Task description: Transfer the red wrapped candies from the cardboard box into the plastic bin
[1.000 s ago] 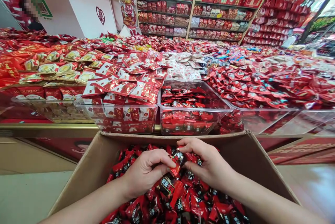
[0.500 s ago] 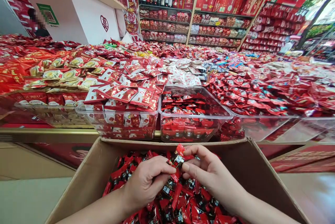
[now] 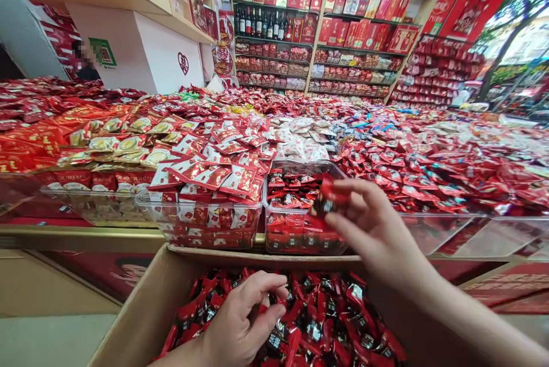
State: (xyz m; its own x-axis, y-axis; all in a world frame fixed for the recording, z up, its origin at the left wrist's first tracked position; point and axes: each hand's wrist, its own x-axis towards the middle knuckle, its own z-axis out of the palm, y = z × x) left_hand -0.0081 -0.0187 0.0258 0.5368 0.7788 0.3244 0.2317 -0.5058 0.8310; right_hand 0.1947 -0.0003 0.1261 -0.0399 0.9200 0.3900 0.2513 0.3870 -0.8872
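My right hand pinches a red and black wrapped candy between thumb and fingers. It hovers over the front right edge of a clear plastic bin that holds similar candies lying in rows. Lower down, my left hand hangs over an open cardboard box. Its thumb and forefinger are apart with nothing visible between them; the other fingers are curled and partly hidden. Loose red and black candies fill the box beneath it.
Left of that bin stands another clear bin heaped with red and white packets. More piled packets spread to the right. Behind are shelves with wine bottles and red boxes. A white pillar rises at the back left.
My right hand has moved up and forward from the box to the bin, carrying the candy. My left hand has let go of it and stays over the box. The view has tilted up slightly.
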